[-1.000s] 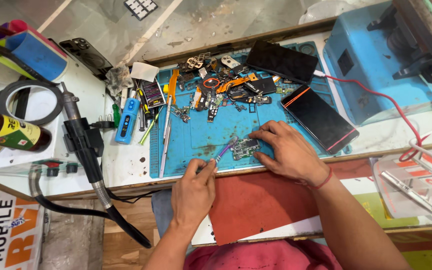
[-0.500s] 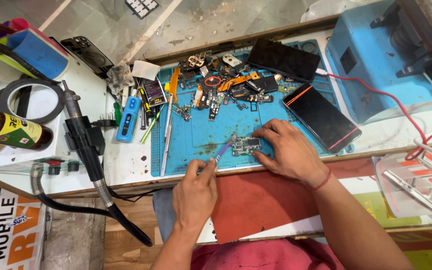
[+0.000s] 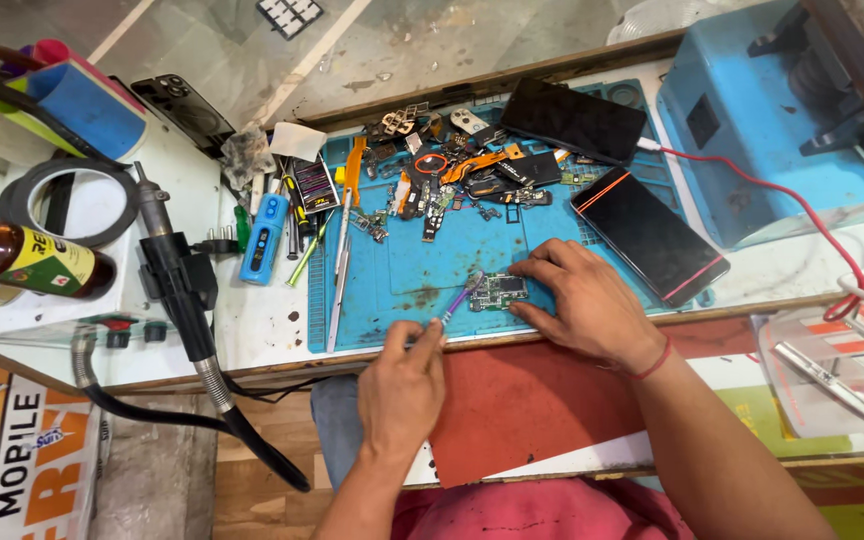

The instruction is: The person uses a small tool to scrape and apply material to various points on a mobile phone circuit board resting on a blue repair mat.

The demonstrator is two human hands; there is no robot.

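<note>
Leftmost, a brown bottle (image 3: 27, 262) lies at the frame's left edge. Centre-low, the left hand (image 3: 402, 385) pinches a purple brush (image 3: 459, 299), its tip on the small circuit board (image 3: 498, 291) on the blue mat (image 3: 402, 270). Right of it, the right hand (image 3: 580, 305) presses spread fingers against the board.

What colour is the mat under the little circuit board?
Blue mat, under the circuit board; head view.

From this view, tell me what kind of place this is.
Probably a phone repair bench: a small green circuit board on a blue work mat, loose phone parts, and a black hot-air wand.
</note>
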